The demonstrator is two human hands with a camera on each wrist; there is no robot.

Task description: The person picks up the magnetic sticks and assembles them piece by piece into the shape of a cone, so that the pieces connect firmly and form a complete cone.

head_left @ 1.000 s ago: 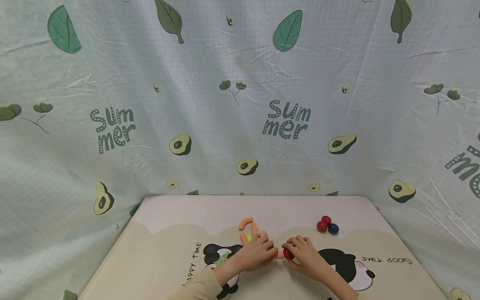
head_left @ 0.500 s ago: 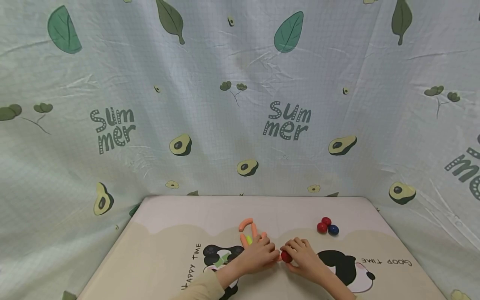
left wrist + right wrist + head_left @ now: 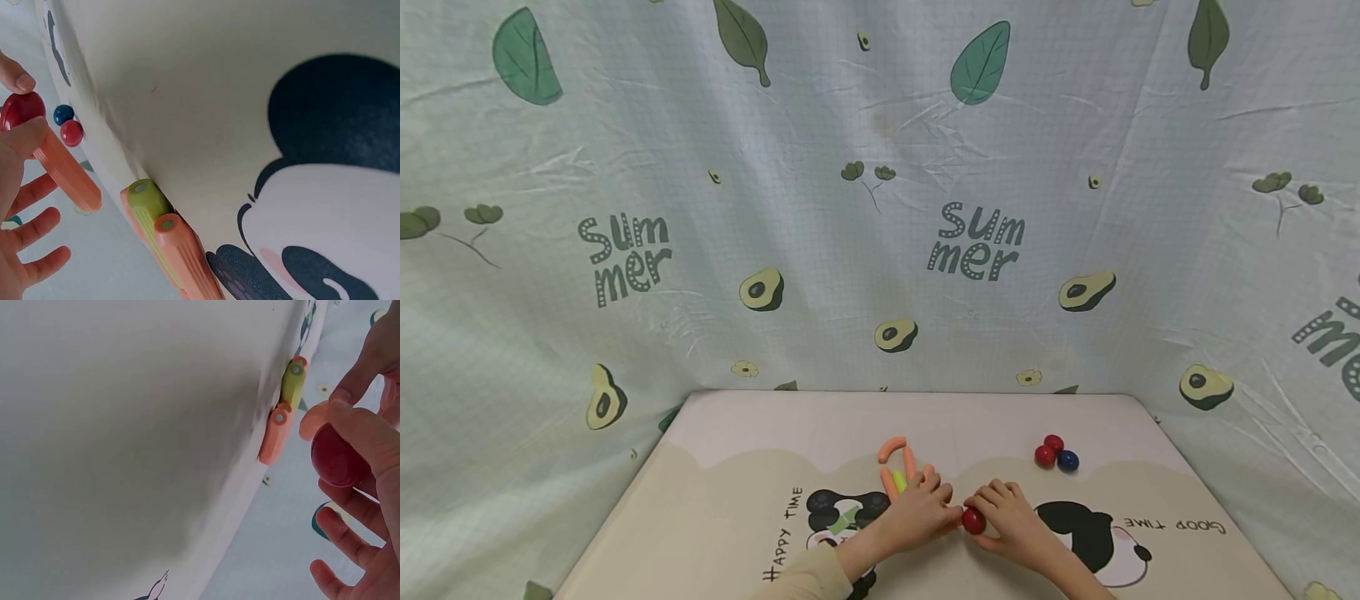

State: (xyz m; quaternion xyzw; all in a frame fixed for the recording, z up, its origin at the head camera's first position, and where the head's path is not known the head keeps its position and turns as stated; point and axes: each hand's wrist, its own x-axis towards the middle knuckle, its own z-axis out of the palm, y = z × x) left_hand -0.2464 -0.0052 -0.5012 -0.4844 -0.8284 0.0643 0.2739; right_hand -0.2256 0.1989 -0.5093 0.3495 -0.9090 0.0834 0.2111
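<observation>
A short ridged orange magnetic rod (image 3: pixel 72 178) is pinched between the thumb and fingers of my left hand (image 3: pixel 921 510). My right hand (image 3: pixel 1013 527) grips a glossy red ball (image 3: pixel 973 521) with thumb and fingertips. In the left wrist view, the rod's upper end meets the ball at the left thumb; whether the two are joined cannot be told. Both thumbs lie close together in the right wrist view, with only part of the held rod (image 3: pixel 312 422) showing beside the ball. The left hand hides the held rod in the head view.
Beyond my left hand lie several orange rods, a curved one (image 3: pixel 892 449) among them, and a lime-green rod (image 3: pixel 898 480). Two red balls (image 3: pixel 1045 456) and a blue ball (image 3: pixel 1067 460) sit together at the back right. A printed mat (image 3: pixel 722 500) covers the table; a patterned curtain (image 3: pixel 820 208) hangs behind.
My left hand has shifted slightly right, toward the red ball. The ball and right hand have come slightly nearer me. The rod end visible earlier between the hands is now covered.
</observation>
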